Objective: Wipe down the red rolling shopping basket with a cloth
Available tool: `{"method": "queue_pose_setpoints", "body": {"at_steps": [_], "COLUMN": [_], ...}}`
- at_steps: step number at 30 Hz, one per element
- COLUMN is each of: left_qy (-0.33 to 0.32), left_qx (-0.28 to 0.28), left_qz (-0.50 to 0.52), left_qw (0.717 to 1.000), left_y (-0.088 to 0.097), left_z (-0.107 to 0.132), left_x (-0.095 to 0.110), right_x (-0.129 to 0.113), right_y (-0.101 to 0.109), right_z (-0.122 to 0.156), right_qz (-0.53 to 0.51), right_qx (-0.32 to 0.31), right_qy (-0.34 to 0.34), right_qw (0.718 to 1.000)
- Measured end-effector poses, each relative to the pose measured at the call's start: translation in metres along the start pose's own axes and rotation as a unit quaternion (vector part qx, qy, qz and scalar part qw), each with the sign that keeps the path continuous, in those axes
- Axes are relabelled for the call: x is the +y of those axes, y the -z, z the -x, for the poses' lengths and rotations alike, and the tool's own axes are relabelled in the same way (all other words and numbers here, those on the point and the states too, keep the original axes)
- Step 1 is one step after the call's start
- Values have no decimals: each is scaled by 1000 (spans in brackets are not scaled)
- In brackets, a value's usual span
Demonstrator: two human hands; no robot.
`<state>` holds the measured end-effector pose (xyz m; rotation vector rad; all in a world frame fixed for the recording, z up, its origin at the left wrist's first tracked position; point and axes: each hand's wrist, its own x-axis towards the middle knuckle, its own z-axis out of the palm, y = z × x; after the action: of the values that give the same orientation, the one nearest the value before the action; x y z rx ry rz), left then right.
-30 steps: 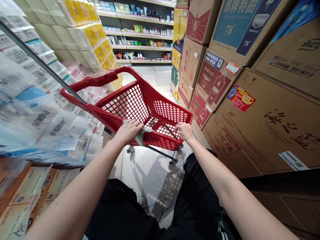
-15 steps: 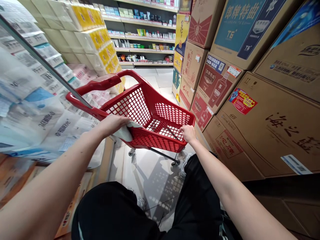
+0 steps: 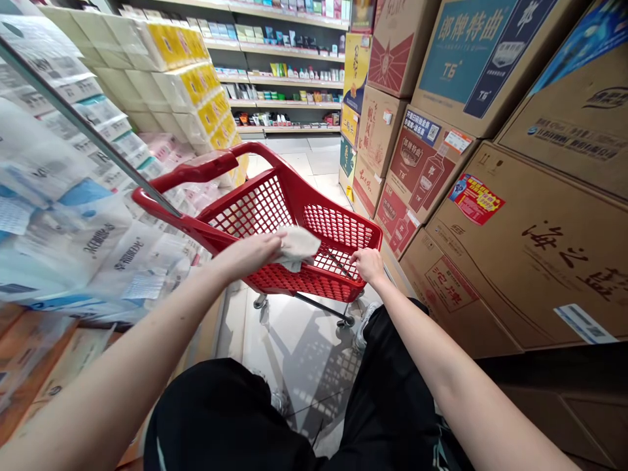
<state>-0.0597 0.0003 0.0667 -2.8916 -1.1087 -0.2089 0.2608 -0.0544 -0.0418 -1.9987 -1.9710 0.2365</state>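
A red plastic shopping cart (image 3: 318, 278) with lattice sides stands before me, its handle toward the left. My left hand (image 3: 258, 252) is closed on a pale cloth (image 3: 299, 247), which lies over the near top edge of the basket. Part of the cloth hangs down on the side wall. At the right end of the cart, my right hand (image 3: 367, 265) grips the basket's rim with curled fingers. Nothing shows inside the basket.
Stacked cardboard cartons (image 3: 530, 261) line the right side. On the left are wrapped tissue packs (image 3: 181, 85) and white plastic-wrapped bundles (image 3: 98, 242). Shelves of small goods (image 3: 294, 82) stand at the back. A metal pole (image 3: 88, 124) crosses the upper left.
My left hand has moved right along the cart's near edge with the cloth, from the outer side wall onto the top rim. My right hand stays on the rim.
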Motion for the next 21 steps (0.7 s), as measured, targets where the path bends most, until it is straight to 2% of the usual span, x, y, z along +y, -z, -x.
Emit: {"method": "queue_pose_setpoints", "body": {"at_steps": [1,2,4,6,11,16,19,21], "left_qy": [-25,-34,-60,-64,-26,-108,-121,-116], "left_qx": [-20,-12,-3,-11,-52,-38,-18,8], "left_qz": [8,15,30,49,72,-58,-109,-123], "left_qw": [999,999,998,997,996,992,986,986], "left_y": [-15,-27,-40,-40,-34,-48,-53,-51], "left_z": [6,11,15,12,-2,-5,-1,5], "left_x": [1,1,1,0,-5,3,7,-1], "right_x": [0,0,0,-1,-1,0,3,6], "right_y": [0,0,0,1,2,3,4,6], "right_z": [0,0,-1,-1,-2,-3,-4,-5], "right_qz": [2,4,11,16,19,25,37,42], "right_qx": [-1,-1,-2,-2,-10,-11,-15,-19], "right_qy": [-1,-1,0,-1,-9,-12,-9,-3], "right_qw": [1000,1000,1000,1000,1000,1000,999,999]}}
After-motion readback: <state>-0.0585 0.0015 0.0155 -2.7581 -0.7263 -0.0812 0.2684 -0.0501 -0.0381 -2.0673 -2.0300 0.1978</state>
